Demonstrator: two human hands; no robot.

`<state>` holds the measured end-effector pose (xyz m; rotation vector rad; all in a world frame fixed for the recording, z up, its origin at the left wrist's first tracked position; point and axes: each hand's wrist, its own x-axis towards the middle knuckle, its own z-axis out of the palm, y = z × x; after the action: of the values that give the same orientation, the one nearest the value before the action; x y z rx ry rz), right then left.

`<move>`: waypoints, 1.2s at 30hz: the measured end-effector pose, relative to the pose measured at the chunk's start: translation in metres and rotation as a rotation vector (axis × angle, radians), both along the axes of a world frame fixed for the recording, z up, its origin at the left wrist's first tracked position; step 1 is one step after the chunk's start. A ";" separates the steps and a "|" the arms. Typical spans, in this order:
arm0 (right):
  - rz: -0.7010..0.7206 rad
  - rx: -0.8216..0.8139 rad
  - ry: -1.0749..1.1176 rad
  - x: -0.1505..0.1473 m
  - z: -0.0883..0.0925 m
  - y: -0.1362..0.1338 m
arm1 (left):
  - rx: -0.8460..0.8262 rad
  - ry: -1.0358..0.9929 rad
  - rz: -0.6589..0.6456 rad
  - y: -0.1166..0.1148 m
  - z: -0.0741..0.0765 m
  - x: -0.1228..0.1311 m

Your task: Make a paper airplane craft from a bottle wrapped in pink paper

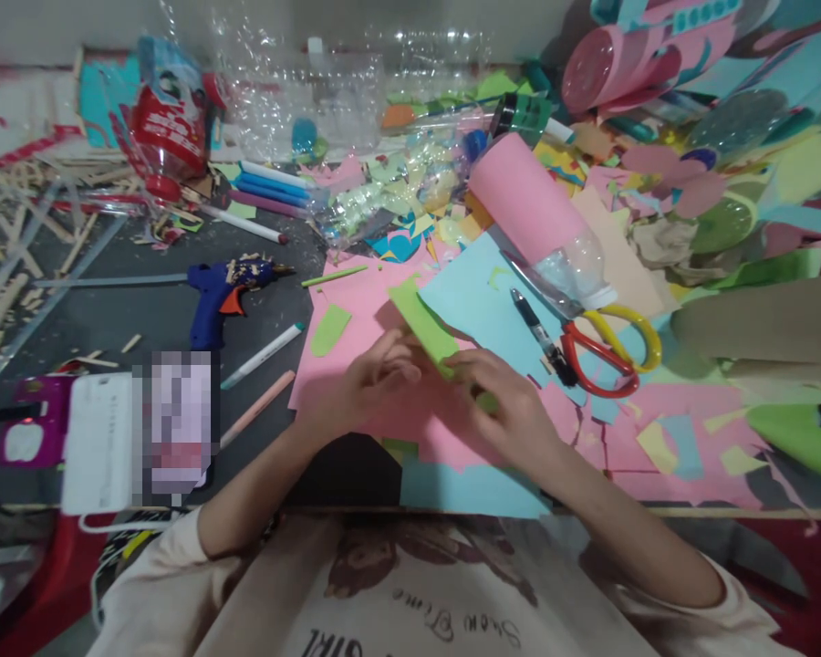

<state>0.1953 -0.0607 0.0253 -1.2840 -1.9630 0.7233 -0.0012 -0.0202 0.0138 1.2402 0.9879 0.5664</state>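
Both hands meet near the middle of the surface, fingertips pinched on a green paper strip (424, 324). The left hand (373, 379) grips its near end from the left, and the right hand (510, 415) holds it from the right. The strip slants up and away to the left, lying over a pink paper sheet (356, 319) and the edge of a light blue sheet (483, 297). A black pen (540, 336) and red-and-yellow scissors (612, 351) lie just right of the hands. Beyond them lies a plastic bottle wrapped in pink paper (530, 210). A blue glue gun (223, 287) lies well to the left.
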 end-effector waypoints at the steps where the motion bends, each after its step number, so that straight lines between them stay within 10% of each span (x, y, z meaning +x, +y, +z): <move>1: 0.060 0.011 -0.011 -0.004 -0.001 -0.001 | -0.028 0.001 0.036 0.000 -0.003 0.003; 4: 0.161 -0.012 -0.010 -0.008 -0.006 0.000 | -0.022 0.064 0.244 0.003 -0.009 0.006; 8: -0.070 -0.132 0.204 0.000 -0.012 0.015 | -0.039 0.037 0.407 0.011 -0.011 -0.001; 18: -0.274 -0.749 0.607 0.005 -0.008 0.023 | 0.134 0.324 -0.116 0.012 0.001 -0.019; 26: -0.191 -0.501 0.148 0.046 -0.005 0.008 | 0.714 0.770 -0.155 0.011 0.013 -0.024; 36: -0.156 -0.390 0.009 0.045 -0.021 0.032 | 0.930 0.878 -0.184 0.018 0.005 -0.006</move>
<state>0.2404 -0.0284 0.0044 -1.6367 -1.7426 1.0654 -0.0076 -0.0026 0.0191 2.5111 1.3502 0.3131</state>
